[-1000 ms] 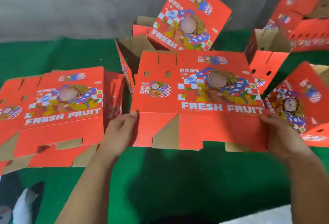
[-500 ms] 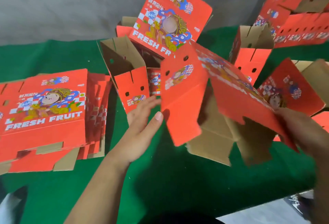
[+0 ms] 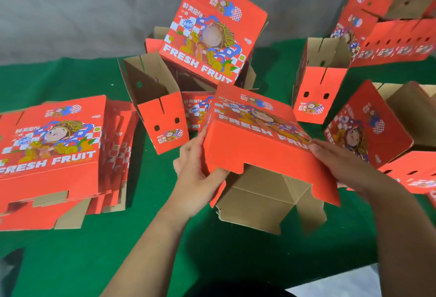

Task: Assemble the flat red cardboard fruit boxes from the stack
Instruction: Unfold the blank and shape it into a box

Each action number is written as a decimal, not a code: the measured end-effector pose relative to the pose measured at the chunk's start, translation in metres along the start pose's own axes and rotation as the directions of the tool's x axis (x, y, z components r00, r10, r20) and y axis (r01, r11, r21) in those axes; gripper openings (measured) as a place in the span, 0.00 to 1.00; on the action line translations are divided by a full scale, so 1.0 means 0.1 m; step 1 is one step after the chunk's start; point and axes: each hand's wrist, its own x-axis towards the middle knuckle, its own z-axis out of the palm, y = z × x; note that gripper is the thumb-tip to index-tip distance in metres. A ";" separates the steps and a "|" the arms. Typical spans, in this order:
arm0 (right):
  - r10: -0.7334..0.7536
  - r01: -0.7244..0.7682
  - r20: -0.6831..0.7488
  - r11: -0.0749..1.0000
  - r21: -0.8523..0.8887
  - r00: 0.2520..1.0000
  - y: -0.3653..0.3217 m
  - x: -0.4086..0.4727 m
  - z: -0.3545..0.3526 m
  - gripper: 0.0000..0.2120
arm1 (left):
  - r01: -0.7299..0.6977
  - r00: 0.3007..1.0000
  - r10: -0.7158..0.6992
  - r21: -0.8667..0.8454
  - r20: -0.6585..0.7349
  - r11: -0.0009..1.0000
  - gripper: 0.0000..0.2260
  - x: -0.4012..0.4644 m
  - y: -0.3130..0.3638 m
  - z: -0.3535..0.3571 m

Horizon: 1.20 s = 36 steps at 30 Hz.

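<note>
A red cardboard fruit box (image 3: pixel 257 141) printed FRESH FRUIT is opened into a rectangular shape and held above the green table at centre. Its brown bottom flaps (image 3: pixel 257 202) hang loose toward me. My left hand (image 3: pixel 198 174) grips the box's left edge, thumb on the red flap, fingers behind it. My right hand (image 3: pixel 342 162) holds the right side, thumb lying on the printed face. The stack of flat red boxes (image 3: pixel 54 152) lies on the table to the left.
Several opened red boxes stand or lean around: one (image 3: pixel 162 108) just behind my left hand, a tilted one (image 3: pixel 210 34) at the back, one (image 3: pixel 320 84) at right, more (image 3: pixel 382 129) at far right. Green cloth (image 3: pixel 141 237) covers the table; a grey wall is behind.
The flat box I held by both ends has been popped open into a rectangular tube and turned. My left hand, briefly off it, now grips its left edge.
</note>
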 end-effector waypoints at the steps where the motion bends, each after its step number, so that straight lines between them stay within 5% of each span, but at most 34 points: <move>1: -0.031 0.031 -0.018 0.999 -0.008 0.999 -0.03 -0.02 -0.01 0.24 | 0.013 0.999 -0.013 0.020 -0.030 1.000 0.41 -0.01 0.02 0.03; 5: -0.103 0.105 -0.078 0.994 0.016 0.992 -0.12 -0.04 -0.12 0.21 | 0.035 0.995 -0.051 -0.191 -0.084 0.981 0.40 -0.01 0.03 0.10; 8: -0.115 0.118 -0.084 0.992 0.036 0.990 -0.19 0.00 -0.12 0.05 | 0.054 0.998 -0.053 0.040 -0.035 0.998 0.29 0.00 -0.03 0.04; 12: -0.068 0.071 -0.028 0.989 0.127 0.997 -0.28 0.06 0.03 0.19 | -0.029 0.997 0.040 0.170 -0.061 0.985 0.16 0.04 -0.17 -0.01; 16: -0.142 0.112 0.029 0.876 0.469 0.989 -0.27 0.11 0.16 0.30 | 0.159 0.972 -0.186 -0.180 -0.142 0.971 0.16 0.13 -0.21 -0.05; 19: -0.178 0.147 -0.028 0.703 0.696 0.984 -0.26 0.11 0.29 0.33 | 0.156 0.905 -0.225 -0.211 -0.361 0.965 0.19 0.24 -0.19 -0.03; 23: -0.043 0.252 -0.293 0.639 0.727 0.955 -0.28 -0.14 0.79 0.23 | 0.119 0.766 -0.217 -0.198 -0.605 0.973 0.12 0.34 -0.12 0.06; 27: -0.177 0.284 -0.228 0.725 0.628 0.957 -0.13 -0.56 1.59 0.36 | 0.095 0.718 -0.232 -0.238 -0.656 0.967 0.10 0.30 -0.08 0.32; 30: -0.247 0.341 -0.249 0.802 0.489 0.937 -0.10 -0.51 1.80 0.37 | 0.088 0.736 -0.248 -0.274 -0.630 0.958 0.11 0.19 -0.07 0.44; 36: -0.015 0.207 -0.490 0.917 0.340 0.872 -0.33 -0.08 1.54 0.46 | -0.007 0.936 -0.068 -0.211 -0.345 0.977 0.34 -0.18 0.18 0.79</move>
